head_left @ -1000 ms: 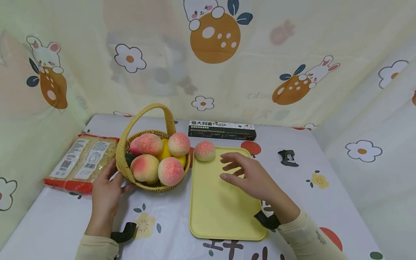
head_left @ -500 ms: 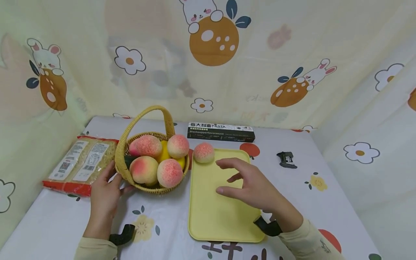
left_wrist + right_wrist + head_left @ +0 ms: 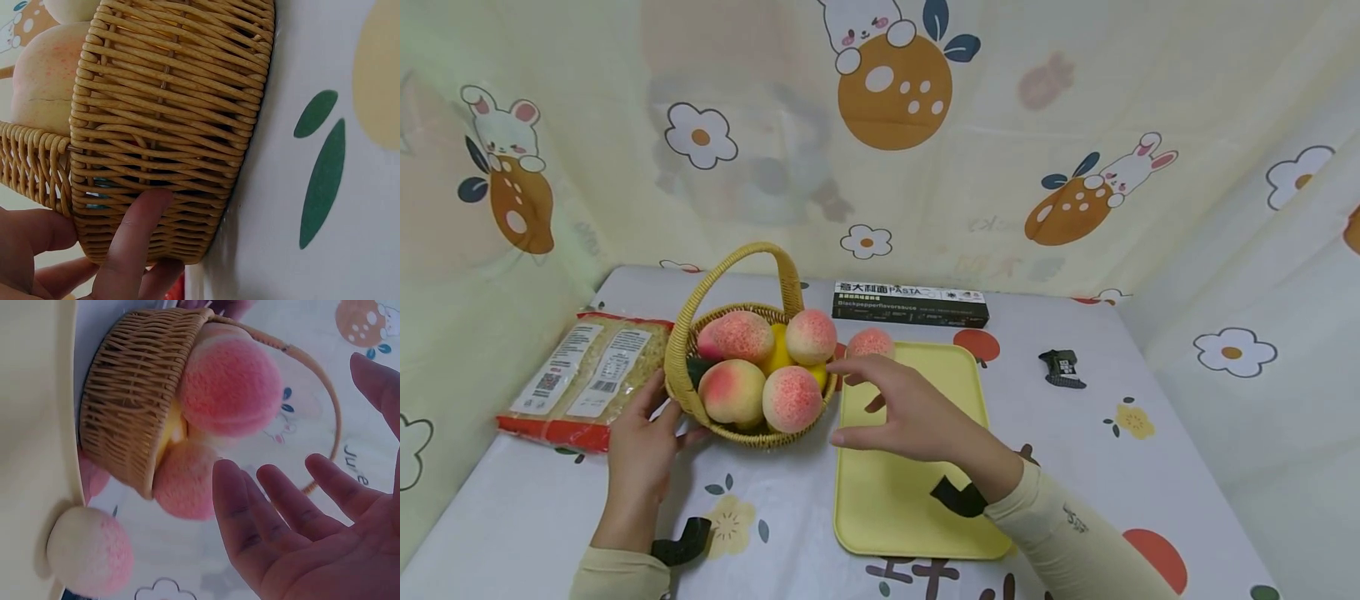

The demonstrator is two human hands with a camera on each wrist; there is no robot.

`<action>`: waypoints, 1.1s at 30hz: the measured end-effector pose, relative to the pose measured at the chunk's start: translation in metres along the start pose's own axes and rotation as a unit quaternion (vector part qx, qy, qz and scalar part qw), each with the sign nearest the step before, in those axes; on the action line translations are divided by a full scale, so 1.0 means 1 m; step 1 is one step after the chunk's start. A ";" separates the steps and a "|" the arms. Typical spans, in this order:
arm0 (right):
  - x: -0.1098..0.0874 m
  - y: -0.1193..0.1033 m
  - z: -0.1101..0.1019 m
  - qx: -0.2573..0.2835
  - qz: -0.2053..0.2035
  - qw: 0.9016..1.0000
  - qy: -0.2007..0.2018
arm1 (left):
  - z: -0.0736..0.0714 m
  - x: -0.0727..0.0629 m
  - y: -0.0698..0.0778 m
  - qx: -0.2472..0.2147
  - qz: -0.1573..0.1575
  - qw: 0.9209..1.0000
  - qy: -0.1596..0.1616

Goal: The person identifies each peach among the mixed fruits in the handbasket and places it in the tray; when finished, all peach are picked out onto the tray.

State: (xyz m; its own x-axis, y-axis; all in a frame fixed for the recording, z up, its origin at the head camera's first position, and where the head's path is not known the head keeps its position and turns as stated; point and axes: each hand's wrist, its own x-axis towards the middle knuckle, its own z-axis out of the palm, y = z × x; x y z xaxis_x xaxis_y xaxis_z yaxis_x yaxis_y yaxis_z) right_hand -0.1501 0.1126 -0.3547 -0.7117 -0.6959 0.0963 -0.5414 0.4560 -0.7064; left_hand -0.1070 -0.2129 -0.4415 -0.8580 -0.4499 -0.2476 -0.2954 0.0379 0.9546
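Four peaches (image 3: 790, 398) fill the basket (image 3: 679, 367), a fifth (image 3: 870, 342) on the tray (image 3: 895, 500); left hand (image 3: 640, 446) touches wicker, right hand (image 3: 910, 412) spread wide over the floral tablecloth (image 3: 775, 533).

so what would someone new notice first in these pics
Probably the wicker basket heaped with pink peaches, left of the middle of the table, with the left hand touching its side. Next, the open right hand hovering over the yellow tray beside it, near a lone peach on the tray's far corner.
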 end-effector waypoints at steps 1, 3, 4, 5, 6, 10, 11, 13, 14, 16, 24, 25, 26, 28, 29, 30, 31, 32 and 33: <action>0.004 -0.001 0.002 0.002 -0.003 1.000 -0.005 | 0.000 0.000 0.000 0.000 -0.001 1.000 0.001; 0.013 -0.003 0.007 0.001 -0.007 1.000 -0.013 | 0.000 0.000 -0.001 -0.001 -0.002 1.000 0.002; 0.017 -0.004 0.010 -0.002 -0.009 1.000 -0.018 | 0.000 0.000 -0.001 -0.001 -0.002 1.000 0.003; 0.021 -0.004 0.012 -0.008 -0.013 1.000 -0.022 | 0.000 0.000 0.000 -0.001 -0.002 1.000 0.004; 0.025 -0.005 0.015 -0.018 -0.018 0.999 -0.026 | 0.000 0.000 0.000 -0.001 -0.001 1.000 0.004; 0.037 -0.008 0.025 -0.066 -0.032 0.996 -0.042 | 0.000 0.000 0.001 0.000 0.000 1.000 0.003; 0.040 -0.008 0.027 -0.074 -0.034 0.996 -0.044 | 0.000 -0.001 0.001 0.000 0.000 1.000 0.003; 0.044 -0.009 0.031 -0.082 -0.034 0.995 -0.049 | -0.001 -0.001 0.001 0.000 0.000 1.000 0.002; 0.045 -0.010 0.032 -0.083 -0.034 0.995 -0.049 | -0.001 -0.001 0.001 0.001 0.000 1.000 0.002; 0.048 -0.011 0.035 -0.084 -0.031 0.995 -0.050 | -0.001 -0.001 0.001 0.001 -0.001 1.000 0.001; 0.061 -0.016 0.048 -0.113 -0.023 0.992 -0.045 | -0.001 -0.001 0.000 0.000 -0.002 1.000 0.001; 0.063 -0.016 0.050 -0.120 -0.020 0.992 -0.043 | -0.001 -0.001 0.000 0.001 -0.003 1.000 0.003; 0.064 -0.015 0.053 -0.128 -0.017 0.991 -0.040 | -0.001 -0.001 0.000 0.003 -0.003 1.000 0.004; 0.065 -0.015 0.057 -0.140 -0.012 0.990 -0.033 | 0.000 -0.001 0.000 0.005 -0.002 1.000 0.007; 0.066 -0.014 0.059 -0.147 -0.010 0.989 -0.028 | 0.000 -0.002 0.000 0.005 0.000 1.000 0.008; 0.066 -0.014 0.061 -0.155 -0.009 0.988 -0.023 | 0.000 -0.001 0.000 0.005 0.001 1.000 0.009; 0.066 -0.014 0.063 -0.163 -0.007 0.986 -0.018 | 0.001 -0.001 0.000 0.005 0.001 1.000 0.010; 0.067 -0.013 0.065 -0.172 -0.007 0.985 -0.011 | 0.001 -0.001 0.000 0.005 0.002 1.000 0.010; 0.067 -0.013 0.067 -0.181 -0.006 0.984 -0.006 | 0.001 -0.001 0.000 0.005 0.003 1.000 0.010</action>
State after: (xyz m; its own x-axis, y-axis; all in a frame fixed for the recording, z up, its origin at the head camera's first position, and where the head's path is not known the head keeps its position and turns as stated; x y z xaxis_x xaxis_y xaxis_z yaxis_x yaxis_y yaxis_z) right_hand -0.1607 0.0229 -0.3857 -0.7001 -0.7078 0.0943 -0.6752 0.6133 -0.4097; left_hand -0.1068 -0.2115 -0.4410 -0.8511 -0.4677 -0.2387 -0.2945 0.0489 0.9544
